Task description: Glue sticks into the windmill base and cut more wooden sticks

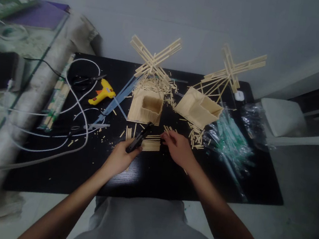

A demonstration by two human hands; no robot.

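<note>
My left hand (121,154) is closed around a long black tool (139,138) whose exact kind I cannot make out. It is held tilted over a flat row of thin wooden sticks (152,143). At the right end of that row is my right hand (178,148), fingers pinched together; what is between them is too small to name. Just beyond stands a box-shaped stick model (136,104) on a base, with crossed stick blades (154,61) behind it. A second stick model (199,106) sits tilted to the right, with its own crossed blades (232,68).
On the left lie a yellow glue gun (102,93), black-handled scissors (83,80), pliers (95,126), a bundle of sticks (57,105) and looping white cables (86,135). Clear plastic bags with green contents (233,141) lie right on the black table (150,183). Loose stick pieces (195,136) are scattered about.
</note>
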